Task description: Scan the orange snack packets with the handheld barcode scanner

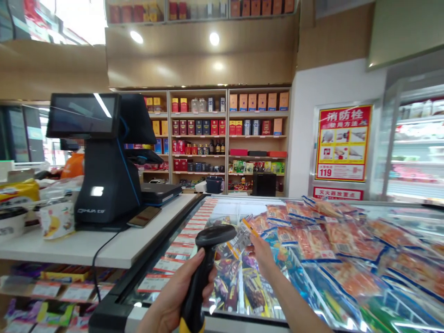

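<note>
My left hand (pixel 173 293) is wrapped around the handle of a black barcode scanner (pixel 215 235) with yellow at its lower end. The scanner is upright, its head tilted toward the right. Just beyond it, my right hand (pixel 262 252) grips a small clear packet (pixel 242 236) with orange edges by its right side. The scanner head covers part of that packet. Both hands are above a glass-topped chest freezer (pixel 239 316). Under the glass lie several wrapped ice creams (pixel 255 289).
Clear bags of food (pixel 314 240) are heaped on the freezer's right side. At left, a counter (pixel 114 252) carries a point-of-sale terminal (pixel 104 180) and a phone (pixel 144 216). A cable (pixel 94 263) hangs over the counter edge. Stocked shelves (pixel 227 136) line the back wall.
</note>
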`<state>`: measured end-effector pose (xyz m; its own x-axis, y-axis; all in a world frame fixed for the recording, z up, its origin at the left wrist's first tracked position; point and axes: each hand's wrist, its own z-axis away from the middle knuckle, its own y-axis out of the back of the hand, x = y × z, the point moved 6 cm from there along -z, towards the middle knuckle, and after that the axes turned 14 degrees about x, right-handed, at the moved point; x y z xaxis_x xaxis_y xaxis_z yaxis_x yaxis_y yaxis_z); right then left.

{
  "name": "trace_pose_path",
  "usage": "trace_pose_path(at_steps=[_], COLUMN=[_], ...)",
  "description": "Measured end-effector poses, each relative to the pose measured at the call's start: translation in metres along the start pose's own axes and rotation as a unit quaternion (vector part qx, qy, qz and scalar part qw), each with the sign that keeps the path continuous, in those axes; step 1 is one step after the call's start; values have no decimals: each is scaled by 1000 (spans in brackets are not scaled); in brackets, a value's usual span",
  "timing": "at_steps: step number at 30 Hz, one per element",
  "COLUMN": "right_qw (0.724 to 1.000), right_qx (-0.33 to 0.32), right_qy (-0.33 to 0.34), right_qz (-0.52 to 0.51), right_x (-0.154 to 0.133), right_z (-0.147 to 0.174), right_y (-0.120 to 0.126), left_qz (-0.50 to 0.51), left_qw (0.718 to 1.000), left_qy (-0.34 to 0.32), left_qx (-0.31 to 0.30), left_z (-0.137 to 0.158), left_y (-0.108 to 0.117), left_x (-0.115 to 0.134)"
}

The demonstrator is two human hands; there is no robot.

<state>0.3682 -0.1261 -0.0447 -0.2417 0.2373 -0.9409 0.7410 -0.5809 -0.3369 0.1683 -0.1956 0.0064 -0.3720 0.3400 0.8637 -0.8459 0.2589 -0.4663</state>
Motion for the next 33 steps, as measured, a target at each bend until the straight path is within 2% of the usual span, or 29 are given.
trace_pose_path(at_steps=[4,7,9,11,14,17,19,22,23,25,27,29,31,33], right_qw=[1000,999,997,985,934,871,847,832,837,879,937,969,982,988], right_qx=[-2,7,25,60,125,179,205,230,224,158,23,-88,-113,-89], right_qy=[2,19,54,117,221,263,284,342,356,347,278,195,148,124], right_qz=[11,26,57,114,250,375,401,371,349,287,212,124,41,-16], right_x=[0,-8,-19,-35,-59,-71,-74,-78,-78,-73,-63,-54,-53,-54], right_z=[0,-2,-8,-19,-38,-53,-55,-43,-36,-23,-7,11,22,23], right_y=[-3,2,14,36,77,107,116,112,106,87,59,34,23,24], left_qz=[-11,-4,-7,-16,-22,-37,-51,-65,-73,-101,-120,-134,-156,-182], left_qw=[999,1000,1000,1000,999,998,997,993,990,984,979,974,967,956], left_qy=[7,2,-7,-12,-8,-15,-32,-74,-91,-124,-143,-159,-178,-206], left_qx=[-31,-27,-15,1,29,41,44,67,75,82,82,85,93,103], left_z=[-7,-10,-12,-14,-19,-25,-30,-38,-42,-52,-64,-75,-85,-93], left_y=[-7,-10,-9,-8,-7,-14,-22,-36,-41,-54,-70,-87,-104,-117], left_x=[-6,-7,-5,-3,-3,-5,-6,-6,-6,-8,-13,-22,-30,-35])
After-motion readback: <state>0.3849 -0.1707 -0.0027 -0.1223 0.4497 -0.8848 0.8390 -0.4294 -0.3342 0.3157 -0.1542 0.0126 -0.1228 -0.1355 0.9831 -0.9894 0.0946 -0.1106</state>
